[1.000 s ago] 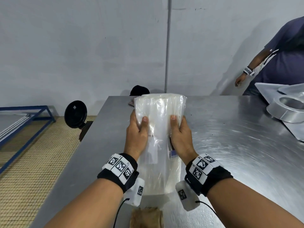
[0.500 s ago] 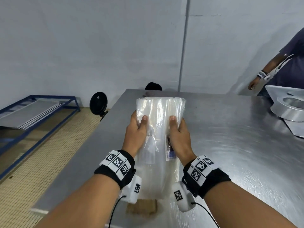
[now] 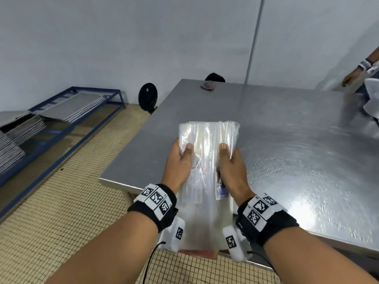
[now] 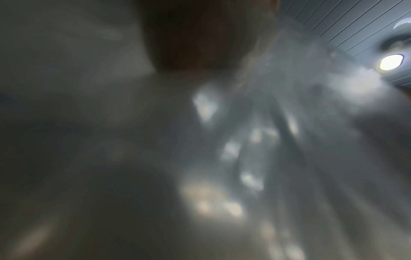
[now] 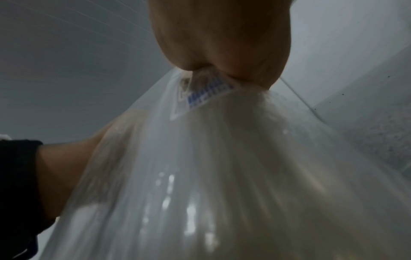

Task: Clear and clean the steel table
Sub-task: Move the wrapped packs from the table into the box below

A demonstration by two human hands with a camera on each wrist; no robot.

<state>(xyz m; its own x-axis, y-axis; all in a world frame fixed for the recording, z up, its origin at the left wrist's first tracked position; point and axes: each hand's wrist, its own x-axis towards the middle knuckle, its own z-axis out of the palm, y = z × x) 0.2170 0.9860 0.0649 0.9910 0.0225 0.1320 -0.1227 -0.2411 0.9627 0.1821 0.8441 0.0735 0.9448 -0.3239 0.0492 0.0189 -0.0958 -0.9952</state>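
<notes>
A long pack of clear plastic bags with a small blue-and-white label is held above the near left corner of the steel table. My left hand grips its left side and my right hand grips its right side, thumbs on top. In the right wrist view the pack fills the frame under my right hand, with the label pinched at the palm. The left wrist view is blurred, showing only the plastic pack close up.
A small brown lump lies at the table's far edge. Another person's hand and shiny metal pieces are at the far right. A blue floor rack with grey sheets stands left, a black round object beside the table.
Both hands have carried the pack back toward the table's near left corner. My view has swung left and pulled back, so the floor and rack now show.
</notes>
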